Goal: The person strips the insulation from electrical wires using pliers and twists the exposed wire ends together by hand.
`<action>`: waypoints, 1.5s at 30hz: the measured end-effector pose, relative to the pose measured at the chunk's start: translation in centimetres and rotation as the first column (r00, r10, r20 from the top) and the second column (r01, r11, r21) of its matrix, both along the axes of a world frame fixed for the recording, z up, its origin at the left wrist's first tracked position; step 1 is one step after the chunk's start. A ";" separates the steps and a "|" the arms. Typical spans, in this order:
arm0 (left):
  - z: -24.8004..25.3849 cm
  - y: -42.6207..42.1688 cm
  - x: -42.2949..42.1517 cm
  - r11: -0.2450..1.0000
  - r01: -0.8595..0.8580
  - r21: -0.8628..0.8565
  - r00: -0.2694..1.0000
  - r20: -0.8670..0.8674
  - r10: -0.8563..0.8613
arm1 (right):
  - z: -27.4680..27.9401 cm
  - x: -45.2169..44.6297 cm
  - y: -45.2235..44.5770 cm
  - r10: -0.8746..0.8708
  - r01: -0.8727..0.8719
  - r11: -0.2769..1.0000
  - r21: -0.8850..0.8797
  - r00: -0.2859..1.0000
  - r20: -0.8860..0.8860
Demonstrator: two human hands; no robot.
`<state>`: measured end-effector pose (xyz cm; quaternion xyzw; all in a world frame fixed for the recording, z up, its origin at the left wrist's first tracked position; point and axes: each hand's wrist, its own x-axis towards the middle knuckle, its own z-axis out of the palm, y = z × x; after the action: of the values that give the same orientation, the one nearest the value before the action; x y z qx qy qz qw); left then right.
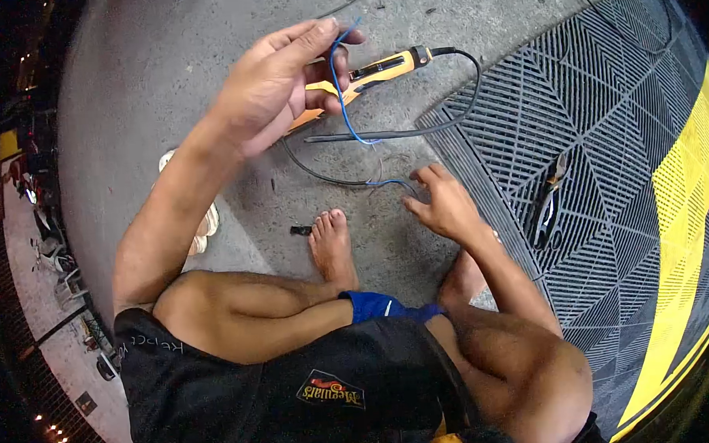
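Note:
My left hand is raised at upper centre, its thumb and fingertips pinching a thin blue wire. That wire hangs in a curve to the end of a black cable. Behind the hand lies a yellow-and-black handheld tool, partly hidden by the fingers; the black cable loops out from its right end. Lower down, my right hand is held with thumb and forefinger apart. Between those fingertips is the blue wire end of another black cable; firm contact cannot be made out.
Black-handled pliers lie on the grey grid mat, right of my right hand. A yellow strip edges the mat. My bare foot is on the concrete floor beside a small black piece. A pale shoe is at left.

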<state>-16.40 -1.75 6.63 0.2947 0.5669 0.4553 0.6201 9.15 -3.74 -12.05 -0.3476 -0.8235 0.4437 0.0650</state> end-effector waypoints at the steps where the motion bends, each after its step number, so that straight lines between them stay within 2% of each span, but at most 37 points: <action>1: -0.1 0.0 -0.7 1.000 0.001 0.003 1.000 -0.002 -0.001 | -0.5 0.0 -0.2 -0.001 0.001 1.000 0.003 1.000 -0.002; 3: -0.4 0.1 -2.3 0.999 0.010 0.053 1.000 -0.013 -0.010 | -1.7 -0.1 -0.5 0.079 -0.078 0.997 -0.008 0.987 0.143; 7: 0.3 -0.1 -3.8 0.991 -0.108 0.081 0.994 -0.009 0.109 | -1.9 0.6 -0.8 0.082 -0.086 0.993 0.078 0.995 0.052; 8: 0.5 -0.1 -4.1 0.988 -0.137 0.074 0.988 -0.065 0.142 | -1.2 1.0 -0.6 0.088 -0.090 0.992 0.088 0.996 0.034; 10: 0.3 -0.1 -4.9 0.981 -0.159 0.112 0.979 -0.109 0.172 | 2.6 2.0 0.6 0.224 -0.224 0.974 -0.020 0.975 0.009; 11: 0.1 -0.1 -5.5 0.975 -0.172 0.139 0.973 -0.133 0.191 | 4.0 2.4 0.9 0.230 -0.230 0.973 -0.011 0.973 -0.002; 13: -0.1 0.0 -6.2 0.976 -0.164 0.146 0.967 -0.171 0.189 | 6.9 3.4 1.6 0.283 -0.301 0.950 -0.089 0.943 -0.173; 14: -0.1 0.1 -6.0 0.968 -0.184 0.173 0.932 -0.283 0.227 | 8.4 3.6 2.1 0.280 -0.297 0.951 -0.087 0.945 -0.168; 15: -0.3 0.0 -5.6 0.961 -0.197 0.195 0.886 -0.385 0.260 | 10.0 3.8 2.5 0.296 -0.329 0.937 -0.114 0.926 -0.235; 16: 0.2 0.0 -4.6 0.962 -0.143 0.235 0.791 -0.557 0.253 | 11.4 4.0 2.7 0.302 -0.355 0.924 -0.144 0.906 -0.298; 17: 1.1 -0.3 -3.4 0.965 -0.130 0.226 0.806 -0.542 0.236 | 12.6 4.1 3.0 0.284 -0.336 0.929 -0.156 0.916 -0.282; 19: 3.1 -0.9 0.0 0.963 0.111 0.244 0.826 -0.562 0.047 | 14.9 4.4 3.4 0.227 -0.339 0.913 -0.225 0.884 -0.409; 20: 3.6 -1.1 1.8 0.916 0.331 0.229 0.790 -0.597 -0.136 | 15.8 4.5 3.6 0.197 -0.301 0.924 -0.234 0.902 -0.383; 22: 3.1 -1.4 5.1 0.693 0.681 0.237 0.650 -0.632 -0.422 | 17.3 5.2 3.9 0.133 -0.361 0.881 -0.307 0.810 -0.570; 23: 2.6 -1.2 6.8 0.545 0.796 0.264 0.566 -0.643 -0.516 | 18.0 5.8 4.2 0.111 -0.322 0.894 -0.310 0.832 -0.544; 25: 2.7 -1.3 9.8 0.620 0.757 0.206 0.652 -0.297 -0.697 | 19.1 6.8 4.5 -0.089 -0.198 0.918 -0.342 0.740 -0.667; 26: 3.4 -0.7 10.4 0.706 0.708 0.028 0.706 -0.032 -0.707 | 19.4 7.2 4.7 -0.149 -0.096 0.948 -0.304 0.711 -0.687; 27: 3.1 -0.3 10.7 0.722 0.691 0.030 0.722 0.003 -0.691 | 19.8 7.7 4.5 -0.288 0.074 0.938 -0.338 0.707 -0.646; 29: 3.6 0.1 11.0 0.744 0.668 0.021 0.743 0.049 -0.668 | 19.2 8.8 5.4 -0.284 0.226 0.959 -0.172 0.753 -0.594; 30: 3.2 0.4 11.0 0.736 0.676 0.027 0.734 0.058 -0.677 | 18.3 9.5 5.5 -0.339 0.248 0.940 -0.233 0.742 -0.579; 31: 2.6 0.7 11.0 0.692 0.722 -0.008 0.685 -0.133 -0.716 | 17.8 10.0 5.0 -0.584 0.326 0.792 -0.516 0.650 -0.487; 32: 1.8 1.2 11.0 0.653 0.756 -0.050 0.606 -0.321 -0.727 | 16.6 10.8 5.3 -0.701 0.432 0.687 -0.584 0.605 -0.378; 34: 0.2 2.7 11.2 0.712 0.675 -0.192 0.655 -0.288 -0.699 | 11.9 13.6 6.7 -0.779 0.725 0.620 -0.300 0.616 -0.119; 35: -0.6 3.5 11.2 0.735 0.635 -0.236 0.670 -0.305 -0.677 | 9.3 14.8 6.5 -0.775 0.765 0.629 -0.141 0.632 -0.028; 36: -1.9 4.3 11.2 0.736 0.636 -0.232 0.669 -0.310 -0.676 | 6.6 15.9 5.6 -0.753 0.754 0.657 0.001 0.657 0.040; 38: -4.7 4.9 10.8 0.783 0.607 0.136 0.670 -0.617 -0.412 | 1.2 18.2 3.9 -0.728 0.674 0.683 0.282 0.658 0.193; 39: -3.2 5.6 10.8 0.852 0.515 0.090 0.783 -0.454 -0.426 | 0.6 18.2 3.3 -0.715 0.613 0.695 0.376 0.646 0.269; 40: -0.8 6.4 10.5 0.904 0.427 0.019 0.872 -0.275 -0.405 | 0.7 17.6 2.9 -0.710 0.592 0.701 0.398 0.630 0.313; 42: 2.5 7.7 8.2 0.929 0.345 0.132 0.901 -0.325 -0.289 | 1.0 16.8 2.8 -0.706 0.587 0.708 0.393 0.599 0.379; 43: 2.9 8.0 7.7 0.932 0.337 0.131 0.899 -0.338 -0.277 | 1.1 16.4 2.9 -0.706 0.584 0.708 0.396 0.578 0.410; 45: 4.4 7.9 5.8 0.938 0.272 0.216 0.826 -0.553 -0.112 | 1.0 16.8 3.1 -0.698 0.617 0.710 0.340 0.550 0.459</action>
<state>-10.62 6.13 11.05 0.5518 0.6116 0.3669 0.4323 25.99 -0.59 -11.06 -0.7381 -0.6422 0.2068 0.0077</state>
